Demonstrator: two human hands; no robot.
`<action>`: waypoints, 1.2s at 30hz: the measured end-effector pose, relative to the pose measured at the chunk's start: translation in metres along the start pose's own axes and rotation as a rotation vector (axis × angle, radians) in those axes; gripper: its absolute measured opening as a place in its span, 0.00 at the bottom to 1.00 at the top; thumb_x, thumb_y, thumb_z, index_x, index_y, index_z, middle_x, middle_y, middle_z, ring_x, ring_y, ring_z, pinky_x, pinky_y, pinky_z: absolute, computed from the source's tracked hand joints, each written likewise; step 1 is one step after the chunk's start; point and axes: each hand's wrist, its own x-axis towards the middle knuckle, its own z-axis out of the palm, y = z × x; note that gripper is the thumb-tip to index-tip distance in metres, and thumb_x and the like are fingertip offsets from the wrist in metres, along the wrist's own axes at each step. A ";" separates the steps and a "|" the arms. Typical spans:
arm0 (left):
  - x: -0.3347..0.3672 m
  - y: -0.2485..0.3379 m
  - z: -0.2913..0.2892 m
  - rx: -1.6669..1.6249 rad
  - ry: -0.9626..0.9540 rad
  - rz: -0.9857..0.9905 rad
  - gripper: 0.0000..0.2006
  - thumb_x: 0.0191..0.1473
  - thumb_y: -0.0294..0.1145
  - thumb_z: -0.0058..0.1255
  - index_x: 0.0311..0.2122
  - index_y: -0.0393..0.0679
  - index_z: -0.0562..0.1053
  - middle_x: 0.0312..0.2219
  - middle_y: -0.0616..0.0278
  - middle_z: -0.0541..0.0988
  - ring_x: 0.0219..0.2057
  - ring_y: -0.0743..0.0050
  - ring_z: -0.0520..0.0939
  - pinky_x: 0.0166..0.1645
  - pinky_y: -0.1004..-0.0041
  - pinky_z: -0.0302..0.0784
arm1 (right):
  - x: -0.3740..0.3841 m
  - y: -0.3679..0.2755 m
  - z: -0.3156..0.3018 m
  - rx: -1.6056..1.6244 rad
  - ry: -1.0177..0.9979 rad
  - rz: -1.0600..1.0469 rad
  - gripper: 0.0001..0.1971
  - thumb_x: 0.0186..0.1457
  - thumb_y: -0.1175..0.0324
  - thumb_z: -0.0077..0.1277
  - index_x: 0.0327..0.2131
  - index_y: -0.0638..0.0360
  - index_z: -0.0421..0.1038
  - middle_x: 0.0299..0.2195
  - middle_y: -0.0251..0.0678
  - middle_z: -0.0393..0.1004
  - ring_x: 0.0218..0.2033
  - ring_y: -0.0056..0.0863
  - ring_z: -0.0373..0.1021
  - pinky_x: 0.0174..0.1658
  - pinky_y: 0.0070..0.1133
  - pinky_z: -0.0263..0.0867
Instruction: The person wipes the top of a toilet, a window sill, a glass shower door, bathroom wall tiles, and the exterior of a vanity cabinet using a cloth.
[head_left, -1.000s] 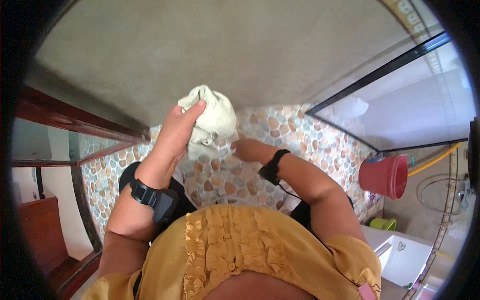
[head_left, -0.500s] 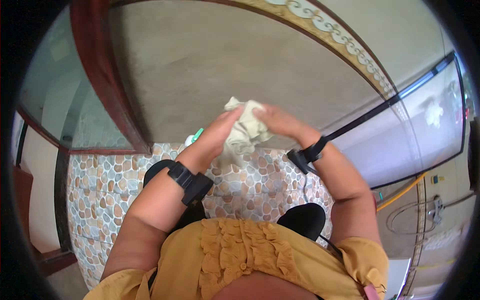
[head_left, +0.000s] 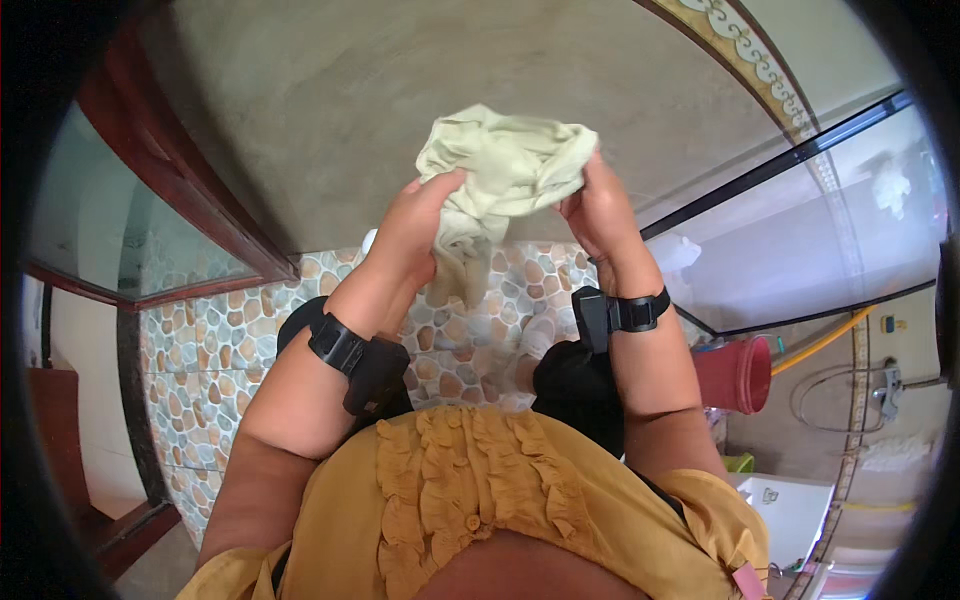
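A pale cream-green cloth (head_left: pixel 510 165) is stretched between my hands in front of the wall. My left hand (head_left: pixel 415 215) pinches its near left part, thumb on top. At the right end, my right hand (head_left: pixel 603 205) grips a corner between thumb and fingers. A loose part of the cloth hangs down beside my left hand, its lower end blurred. Folds hide what kind of cloth or garment it is. Each forearm wears a black strap with a box-like device.
Pebble-patterned tiles (head_left: pixel 240 390) cover the floor below. A dark red wooden frame with glass (head_left: pixel 190 170) stands at left. On the right are a glass panel (head_left: pixel 790 230), a red bucket (head_left: pixel 735 375), a yellow hose (head_left: pixel 825 340) and a white box-like thing (head_left: pixel 785 505).
The cloth was bunched between both hands and is now spread wider and raised. My right hand has moved outward to the right. The red bucket now shows more fully.
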 end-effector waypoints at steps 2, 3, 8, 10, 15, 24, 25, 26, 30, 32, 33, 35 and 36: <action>0.006 -0.001 -0.005 0.067 0.077 -0.004 0.20 0.64 0.37 0.40 0.55 0.33 0.67 0.48 0.52 0.77 0.47 0.63 0.80 0.46 0.66 0.78 | 0.007 0.010 -0.015 0.281 -0.074 -0.023 0.25 0.68 0.54 0.30 0.54 0.65 0.64 0.52 0.44 0.70 0.51 0.33 0.70 0.52 0.28 0.68; 0.008 -0.003 -0.009 0.091 0.084 -0.007 0.20 0.64 0.37 0.40 0.55 0.33 0.67 0.48 0.52 0.77 0.47 0.63 0.80 0.46 0.66 0.78 | 0.007 0.011 -0.012 0.534 -0.133 -0.069 0.23 0.67 0.58 0.32 0.55 0.67 0.63 0.53 0.45 0.69 0.52 0.35 0.70 0.53 0.28 0.69; 0.023 -0.010 -0.035 0.292 0.088 -0.088 0.20 0.60 0.37 0.47 0.51 0.32 0.71 0.46 0.56 0.78 0.47 0.71 0.77 0.51 0.72 0.71 | 0.035 -0.003 0.001 0.646 -0.294 -0.197 0.23 0.68 0.58 0.30 0.54 0.67 0.63 0.52 0.45 0.69 0.52 0.38 0.69 0.56 0.33 0.66; 0.017 -0.006 -0.029 0.372 0.062 -0.156 0.20 0.59 0.36 0.50 0.52 0.32 0.71 0.46 0.56 0.78 0.46 0.72 0.78 0.49 0.73 0.73 | 0.033 0.000 0.002 0.676 -0.359 -0.229 0.23 0.67 0.60 0.30 0.54 0.68 0.63 0.53 0.45 0.69 0.52 0.38 0.69 0.58 0.32 0.64; 0.029 0.009 -0.041 0.422 -0.041 -0.130 0.19 0.60 0.35 0.48 0.52 0.34 0.70 0.45 0.56 0.78 0.42 0.69 0.81 0.45 0.70 0.78 | 0.065 0.013 0.000 0.620 -0.457 -0.218 0.23 0.67 0.60 0.33 0.56 0.69 0.61 0.53 0.46 0.69 0.53 0.36 0.68 0.58 0.30 0.63; 0.034 0.009 -0.038 0.266 -0.064 0.025 0.19 0.62 0.41 0.44 0.50 0.34 0.70 0.43 0.55 0.79 0.42 0.67 0.81 0.46 0.69 0.78 | 0.061 0.035 0.031 -0.275 -0.322 -0.287 0.27 0.58 0.63 0.54 0.58 0.62 0.62 0.49 0.41 0.74 0.49 0.27 0.69 0.54 0.24 0.63; 0.034 0.012 -0.037 0.277 -0.038 0.048 0.19 0.63 0.42 0.43 0.49 0.35 0.71 0.41 0.55 0.79 0.40 0.68 0.82 0.45 0.69 0.78 | 0.063 0.030 0.026 -0.284 -0.201 -0.265 0.25 0.58 0.63 0.54 0.57 0.63 0.64 0.47 0.41 0.74 0.48 0.27 0.70 0.53 0.24 0.65; 0.040 0.012 -0.044 0.339 -0.057 0.080 0.20 0.64 0.44 0.41 0.46 0.35 0.72 0.36 0.55 0.80 0.34 0.69 0.82 0.41 0.70 0.79 | 0.061 0.023 0.016 -0.206 -0.056 -0.327 0.21 0.58 0.65 0.53 0.52 0.64 0.66 0.44 0.39 0.75 0.45 0.26 0.71 0.50 0.24 0.67; 0.050 0.015 -0.047 0.139 0.089 0.160 0.18 0.63 0.43 0.42 0.41 0.36 0.73 0.30 0.56 0.80 0.28 0.69 0.80 0.33 0.70 0.79 | 0.067 -0.037 -0.022 -0.112 0.516 -0.825 0.23 0.57 0.70 0.52 0.56 0.64 0.62 0.51 0.45 0.68 0.50 0.32 0.67 0.53 0.27 0.64; 0.054 0.016 -0.048 0.109 0.128 0.174 0.17 0.63 0.43 0.43 0.40 0.36 0.73 0.29 0.56 0.80 0.27 0.69 0.80 0.32 0.70 0.78 | 0.076 -0.074 -0.030 -0.588 0.780 -1.205 0.29 0.54 0.70 0.55 0.59 0.64 0.59 0.58 0.50 0.58 0.56 0.42 0.61 0.59 0.31 0.58; 0.055 0.018 -0.049 0.093 0.162 0.192 0.16 0.63 0.42 0.43 0.40 0.37 0.73 0.29 0.56 0.80 0.26 0.69 0.80 0.31 0.71 0.77 | 0.088 -0.089 -0.033 -0.748 0.773 -1.303 0.34 0.51 0.66 0.58 0.61 0.62 0.57 0.60 0.54 0.52 0.60 0.50 0.53 0.62 0.39 0.51; 0.060 0.016 -0.052 0.043 0.181 0.179 0.15 0.62 0.40 0.44 0.39 0.37 0.74 0.28 0.56 0.80 0.25 0.69 0.80 0.30 0.72 0.77 | 0.125 -0.102 -0.034 -0.969 0.792 -1.479 0.34 0.49 0.58 0.59 0.59 0.53 0.62 0.61 0.46 0.56 0.63 0.46 0.50 0.63 0.44 0.45; 0.059 0.017 -0.053 0.083 0.167 0.189 0.16 0.62 0.42 0.44 0.41 0.38 0.73 0.29 0.57 0.80 0.27 0.68 0.80 0.32 0.70 0.78 | 0.153 -0.112 -0.028 -0.968 0.780 -1.478 0.34 0.49 0.58 0.59 0.59 0.53 0.62 0.61 0.46 0.56 0.63 0.46 0.50 0.63 0.44 0.45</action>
